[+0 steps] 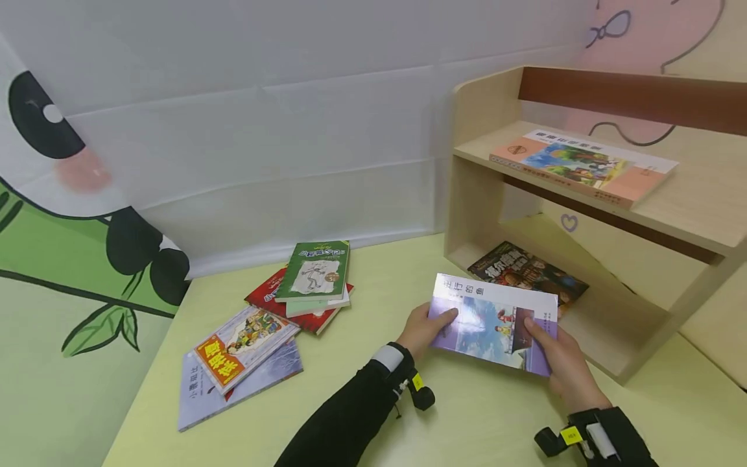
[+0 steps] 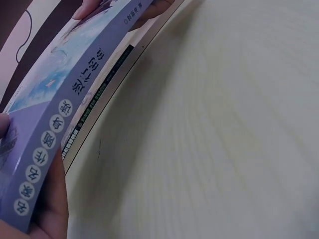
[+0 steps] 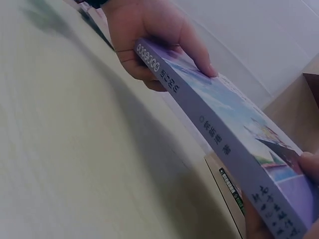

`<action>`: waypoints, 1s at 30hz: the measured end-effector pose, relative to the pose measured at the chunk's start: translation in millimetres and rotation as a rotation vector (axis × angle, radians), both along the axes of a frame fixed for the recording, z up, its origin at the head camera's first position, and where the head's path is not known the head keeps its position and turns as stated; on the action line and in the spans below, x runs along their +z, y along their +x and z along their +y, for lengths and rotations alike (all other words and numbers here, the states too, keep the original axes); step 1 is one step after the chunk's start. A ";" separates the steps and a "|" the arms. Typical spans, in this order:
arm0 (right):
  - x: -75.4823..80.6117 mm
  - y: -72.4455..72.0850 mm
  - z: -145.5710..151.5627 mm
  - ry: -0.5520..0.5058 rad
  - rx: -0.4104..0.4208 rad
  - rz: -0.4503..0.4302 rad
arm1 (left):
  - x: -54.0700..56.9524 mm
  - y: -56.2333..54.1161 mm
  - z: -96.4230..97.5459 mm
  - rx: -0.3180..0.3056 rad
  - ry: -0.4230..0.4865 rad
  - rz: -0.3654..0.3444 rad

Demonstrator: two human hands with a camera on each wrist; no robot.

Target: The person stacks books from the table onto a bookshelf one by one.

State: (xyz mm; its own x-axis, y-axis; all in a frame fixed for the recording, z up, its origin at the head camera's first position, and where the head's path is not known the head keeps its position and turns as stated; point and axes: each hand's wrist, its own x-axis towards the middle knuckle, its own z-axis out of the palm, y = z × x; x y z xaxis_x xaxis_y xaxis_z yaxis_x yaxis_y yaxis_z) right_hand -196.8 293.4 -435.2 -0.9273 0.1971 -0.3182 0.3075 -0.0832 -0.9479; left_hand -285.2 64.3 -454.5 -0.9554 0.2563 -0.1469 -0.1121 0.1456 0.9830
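Observation:
Both hands hold a purple-and-white paperback book [image 1: 484, 327], its cover of sky and small figures facing up. My left hand [image 1: 421, 329] grips its left end, thumb on the cover and fingers beneath. At the opposite end, my right hand [image 1: 563, 363] pinches it the same way. In the left wrist view the purple spine [image 2: 75, 94] runs diagonally; the right wrist view shows that spine tilted above the table. Just behind the book in the head view, a dark-covered book [image 1: 525, 269] lies on the lower shelf of a wooden bookshelf [image 1: 475, 211], partly hidden.
On the upper shelf lies an orange-and-white book [image 1: 578, 165]. Left on the table, a green book [image 1: 315, 272] tops a pile with a red book [image 1: 265, 292]. Nearer, a comic-style book [image 1: 245, 344] overlaps a pale blue book [image 1: 195, 402]. A white cloth [image 1: 327, 130] hangs behind.

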 end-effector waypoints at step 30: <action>14.8 -47.4 47.1 0.076 -0.279 -0.041 | 5.0 -66.7 85.1 0.053 -0.345 0.016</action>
State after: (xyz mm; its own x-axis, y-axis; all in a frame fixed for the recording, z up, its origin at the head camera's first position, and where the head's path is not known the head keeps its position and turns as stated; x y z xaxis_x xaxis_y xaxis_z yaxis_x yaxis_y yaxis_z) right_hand -244.2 340.5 -420.4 -0.8204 0.4674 -0.3294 0.3213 -0.0997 -0.9417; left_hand -351.9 149.4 -449.4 -0.9689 0.1438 -0.2013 -0.1137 0.4639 0.8786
